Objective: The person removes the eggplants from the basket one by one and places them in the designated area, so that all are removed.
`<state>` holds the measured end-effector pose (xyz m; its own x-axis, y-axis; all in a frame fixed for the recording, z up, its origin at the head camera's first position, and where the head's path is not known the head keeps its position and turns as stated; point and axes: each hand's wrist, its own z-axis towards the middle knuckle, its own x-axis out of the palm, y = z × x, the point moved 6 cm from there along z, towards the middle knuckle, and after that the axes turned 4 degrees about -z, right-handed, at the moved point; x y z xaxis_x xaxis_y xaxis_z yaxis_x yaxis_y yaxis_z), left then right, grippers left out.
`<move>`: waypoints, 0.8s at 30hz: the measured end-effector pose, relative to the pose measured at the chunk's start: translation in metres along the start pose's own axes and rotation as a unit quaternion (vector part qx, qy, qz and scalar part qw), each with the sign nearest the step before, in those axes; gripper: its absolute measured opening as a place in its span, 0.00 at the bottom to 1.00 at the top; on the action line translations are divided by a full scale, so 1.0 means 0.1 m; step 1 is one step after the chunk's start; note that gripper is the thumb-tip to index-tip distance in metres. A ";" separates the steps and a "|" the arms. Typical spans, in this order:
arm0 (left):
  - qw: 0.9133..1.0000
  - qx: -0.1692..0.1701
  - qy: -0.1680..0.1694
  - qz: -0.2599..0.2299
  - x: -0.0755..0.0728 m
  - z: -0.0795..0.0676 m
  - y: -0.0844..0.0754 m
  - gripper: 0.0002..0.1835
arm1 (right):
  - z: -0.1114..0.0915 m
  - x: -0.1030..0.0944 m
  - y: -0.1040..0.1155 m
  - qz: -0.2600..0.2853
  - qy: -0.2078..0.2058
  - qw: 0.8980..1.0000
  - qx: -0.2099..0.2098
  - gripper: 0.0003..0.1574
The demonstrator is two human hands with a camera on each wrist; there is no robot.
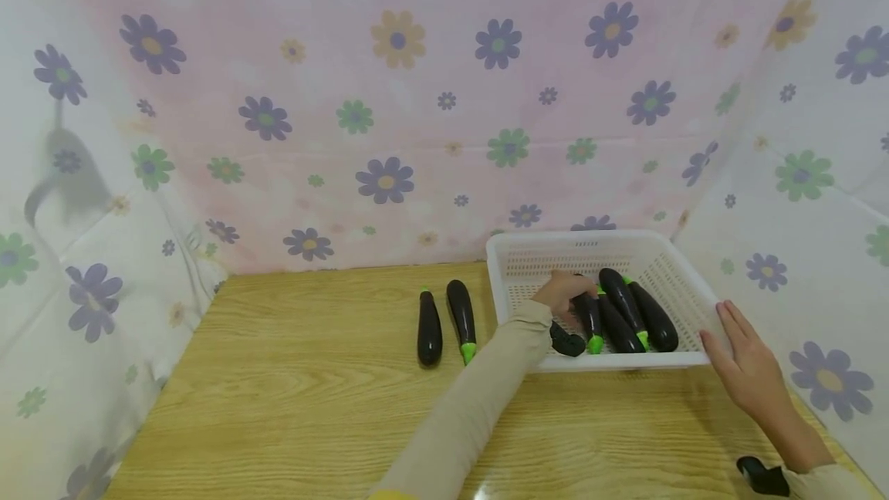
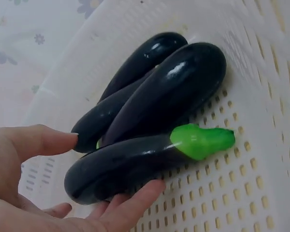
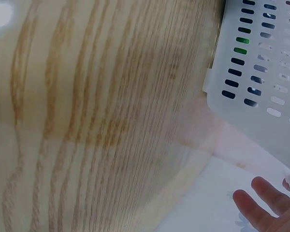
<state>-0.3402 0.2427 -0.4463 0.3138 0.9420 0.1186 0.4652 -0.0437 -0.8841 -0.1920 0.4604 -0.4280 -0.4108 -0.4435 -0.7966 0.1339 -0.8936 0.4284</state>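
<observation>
My left hand (image 1: 561, 295) reaches into a white slotted plastic basket (image 1: 590, 362), where several dark purple eggplants with green stems lie side by side. In the left wrist view its fingers are spread about the nearest eggplant (image 2: 121, 164), fingertips along the lower side. The thumb tip is at the end of a neighbouring eggplant (image 2: 89, 128), apart from the nearest one. At the basket's right side my right hand (image 1: 753, 369) rests with its thumb at the rim and its straight fingers along the outside; the right wrist view shows those fingers (image 3: 253, 205) spread loosely.
Two more eggplants, one (image 1: 430, 330) with its stem away from me and one (image 1: 461, 319) with its stem towards me, lie on the wood-grain table (image 1: 299, 376) left of the basket. Flower-printed cloth (image 1: 430, 83) hangs behind and on both sides.
</observation>
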 end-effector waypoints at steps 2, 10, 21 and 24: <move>1.000 -0.001 -0.005 -0.004 0.03 0.01 0.01 0.47 | -0.01 0.00 0.00 0.001 -0.001 1.000 0.000 0.37; 1.000 0.003 0.002 -0.022 0.08 0.04 0.04 0.34 | -0.02 -0.02 0.02 0.000 -0.010 1.000 -0.005 0.37; 0.998 0.042 0.029 0.021 0.23 -0.11 -0.08 0.34 | -0.01 -0.06 0.04 -0.009 0.001 1.000 -0.005 0.36; 0.998 0.038 0.029 0.027 0.22 -0.14 -0.07 0.36 | -0.02 -0.04 0.06 -0.012 0.006 1.000 -0.002 0.36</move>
<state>-0.3250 0.2596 -0.4312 0.3856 0.9178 0.0949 0.3836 -0.0659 -0.9212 -0.1877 0.4569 -0.4231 -0.4040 -0.4219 -0.8116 0.1282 -0.9046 0.4065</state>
